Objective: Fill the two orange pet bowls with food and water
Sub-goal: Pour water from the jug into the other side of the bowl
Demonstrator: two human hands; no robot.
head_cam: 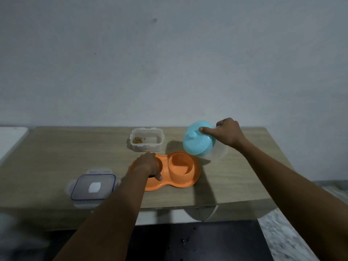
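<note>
An orange double pet bowl [188, 182] lies on the wooden table near its front edge. My left hand [148, 165] rests over its left bowl, fingers curled on the rim, so that bowl's inside is hidden. The right bowl [179, 164] is uncovered and looks wet or empty; I cannot tell which. My right hand [228, 131] grips a clear jug with a turquoise lid [199, 142], tilted toward the right bowl. A clear food container [146, 142] behind the bowls holds a few brown kibbles.
The container's blue-rimmed lid [93, 187] lies flat at the front left of the table [56, 159]. A white surface [11, 140] adjoins the table on the left. A grey wall stands right behind; dark floor lies below the front edge.
</note>
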